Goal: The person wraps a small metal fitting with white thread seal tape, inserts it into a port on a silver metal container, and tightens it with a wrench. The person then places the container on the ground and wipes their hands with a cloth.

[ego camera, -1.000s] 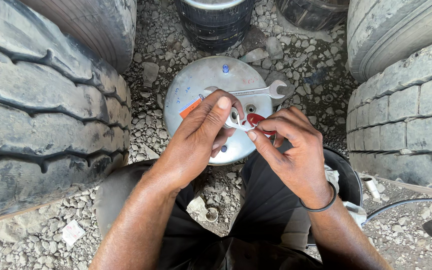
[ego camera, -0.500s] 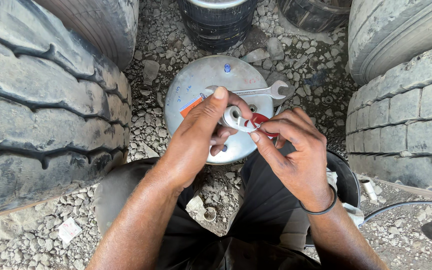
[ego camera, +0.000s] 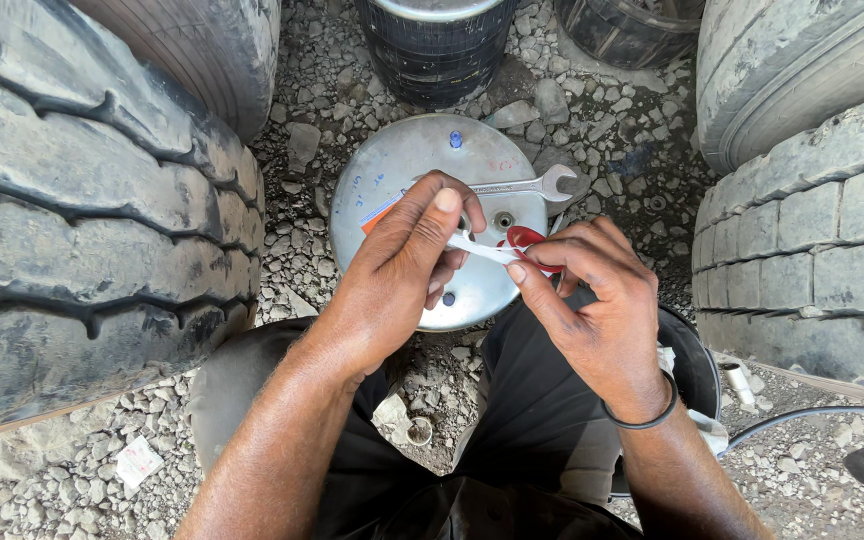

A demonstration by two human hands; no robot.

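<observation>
While both hands worked above round metal disc (ego camera: 407,165) on gravel, left hand (ego camera: 402,265) pinched one end of white tape strip (ego camera: 480,248), fingers closed on it. Right hand (ego camera: 592,300) gripped small red roll (ego camera: 524,238) at strip's other end. Open-end spanner (ego camera: 527,186) lay on disc. Large tyres (ego camera: 82,200) flanked both sides.

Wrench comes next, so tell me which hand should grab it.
Right, probably. The wrench lies just above the right hand; the left hand holds the white tape further from its open end.
</observation>
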